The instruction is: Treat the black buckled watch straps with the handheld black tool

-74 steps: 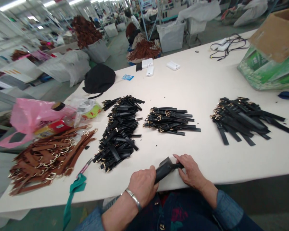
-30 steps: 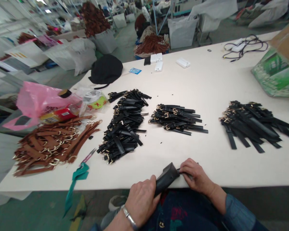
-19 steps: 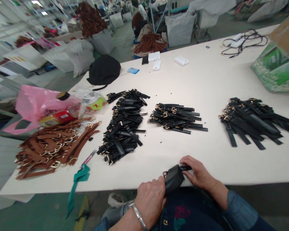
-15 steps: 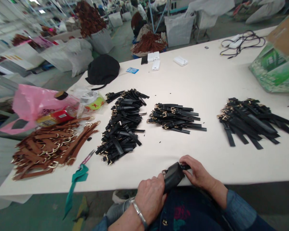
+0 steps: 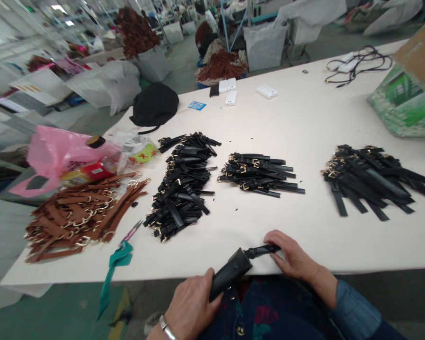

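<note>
At the front edge of the table, my left hand [image 5: 194, 302] is closed around a wide black leather strap [image 5: 230, 273], which slants up to the right. My right hand [image 5: 291, 255] pinches the far end of a narrow black buckle strap [image 5: 258, 251] between thumb and fingers. The narrow strap's near end meets the wide strap's upper end; whether the two are joined I cannot tell. Beyond my hands lie a small pile of black buckle straps [image 5: 258, 172], a longer stack of them [image 5: 184, 184] to the left, and a pile of wider black straps [image 5: 371, 172] to the right.
Brown straps with metal rings [image 5: 71, 212] lie at left, beside scissors [image 5: 131, 232] tied with green cloth [image 5: 118, 257]. Behind them are a pink bag [image 5: 56, 151] and a black cap [image 5: 155, 105]. A green carton [image 5: 403, 101] and a cable [image 5: 361, 66] occupy the far right.
My left hand has moved left and down with the wide strap, away from my right hand. More of the narrow strap now shows between them. My right hand has barely moved.
</note>
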Tool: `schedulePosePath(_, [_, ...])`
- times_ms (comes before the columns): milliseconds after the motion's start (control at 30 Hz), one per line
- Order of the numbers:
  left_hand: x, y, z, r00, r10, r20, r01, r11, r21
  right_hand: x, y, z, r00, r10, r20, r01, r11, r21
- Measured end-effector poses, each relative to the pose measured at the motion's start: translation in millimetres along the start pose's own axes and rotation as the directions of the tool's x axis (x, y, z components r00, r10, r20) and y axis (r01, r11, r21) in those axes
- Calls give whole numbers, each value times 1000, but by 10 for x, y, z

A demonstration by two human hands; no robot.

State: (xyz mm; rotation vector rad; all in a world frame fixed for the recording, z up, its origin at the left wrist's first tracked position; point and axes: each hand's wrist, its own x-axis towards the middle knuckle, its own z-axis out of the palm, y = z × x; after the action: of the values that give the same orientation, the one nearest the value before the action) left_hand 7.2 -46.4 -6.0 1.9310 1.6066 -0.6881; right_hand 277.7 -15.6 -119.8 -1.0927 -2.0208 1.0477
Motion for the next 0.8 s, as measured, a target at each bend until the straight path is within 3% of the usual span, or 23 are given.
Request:
schedulePosePath(267, [154,72,-99,999,-6,-34,3,996,-87,-7,30,5,1000,-11,-8,10,1000,-20])
schedulePosePath(533, [93,-20,-91,999,-32,28,36,992,-121,49,-97,-54,992,119,52,-91,924,-371])
schedulePosePath(633, [109,-13,-87,1000,-20,12,22,992,-123,125,-150,-69,983,143,116,-71,875,-479])
schedulePosePath(800, [120,-7,-54,1000,-11,-18,9,992,-125,228,-225,37,976,102,193,-11,905,-424])
